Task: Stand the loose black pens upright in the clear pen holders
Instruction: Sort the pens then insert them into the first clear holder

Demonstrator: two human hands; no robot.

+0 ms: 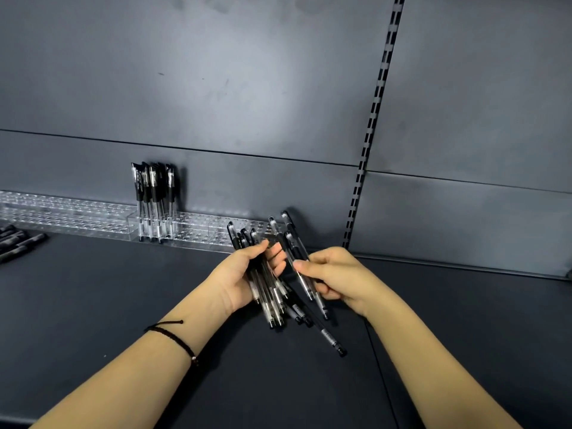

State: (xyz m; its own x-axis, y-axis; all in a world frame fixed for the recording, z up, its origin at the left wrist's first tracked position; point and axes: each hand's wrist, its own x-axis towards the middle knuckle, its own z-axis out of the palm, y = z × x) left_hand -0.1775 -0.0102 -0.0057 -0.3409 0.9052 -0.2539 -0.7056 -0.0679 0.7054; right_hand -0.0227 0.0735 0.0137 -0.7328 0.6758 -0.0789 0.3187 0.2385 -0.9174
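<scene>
Here, in the head view, the left hand [244, 277] is curled round a bundle of black gel pens [269, 301], caps pointing up and away and tips fanning down toward the shelf [123, 305]. The right hand [337, 274] pinches two or three pens [309, 291] beside that bundle, their long axis tilted the same way. The clear pen holders [204, 230] run along the shelf's back edge, just beyond both hands and stretching leftward. A few standing pens [153, 196] fill one section. More loose pens [17, 243] lie at far left.

Forearms are angling in from lower frame; left hand [247, 275] is gripping pens [270, 306] at centre, right hand [337, 275] is pinching more.
</scene>
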